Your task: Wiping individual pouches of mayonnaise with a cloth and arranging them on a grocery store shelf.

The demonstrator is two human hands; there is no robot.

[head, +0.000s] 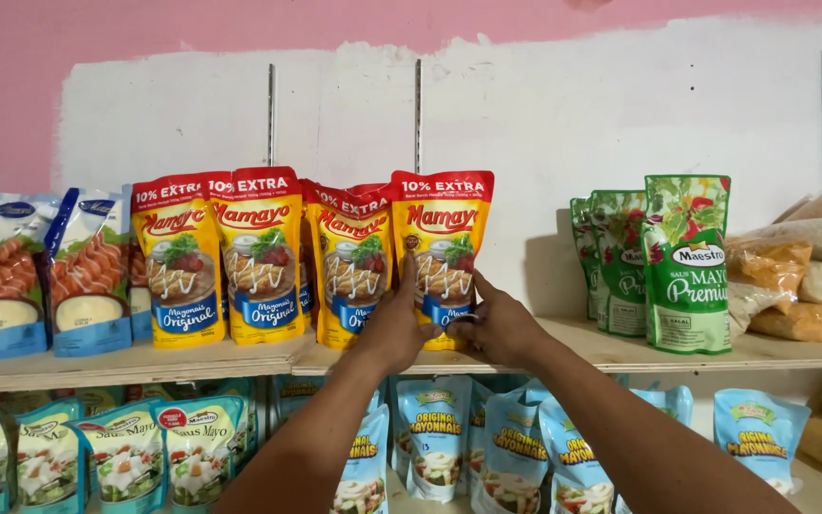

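Note:
Several yellow stand-up pouches with red tops stand in a row on a wooden shelf. Both my hands reach up to the rightmost yellow pouch. My left hand grips its lower left edge, thumb up along the front. On the pouch's lower right edge rests my right hand, fingers pinching it. The neighbouring yellow pouch stands just left of my left hand, partly hidden behind it.
Blue and white pouches stand at the shelf's left end, green pouches to the right, then clear bags of grain. A lower shelf holds light blue pouches. Metal wall rails run up the white and pink wall.

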